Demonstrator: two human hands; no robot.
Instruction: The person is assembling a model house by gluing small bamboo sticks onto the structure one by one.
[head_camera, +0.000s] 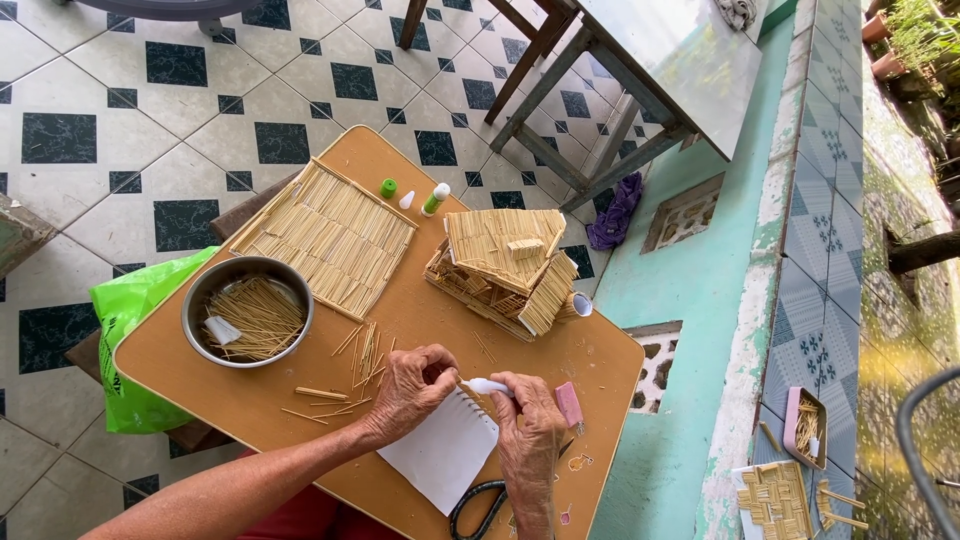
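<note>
While both hands work over notebook, head view shows left hand pinching thin stick, end steadied above page; right hand gripping white glue tube, nozzle aimed at stick. Notebook lies under hands, likely catching drips. Loose sticks beside left hand, bowl of more near, stick house and mat behind on surface

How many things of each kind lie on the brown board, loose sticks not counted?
Stick house: 1
Stick mat: 1
Metal bowl: 1
Glue bottle: 1
Caps, green and white: 2
Notepad: 1
Scissors: 1
Pink block: 1
Total: 9
The left hand and right hand are above the notepad.
</note>
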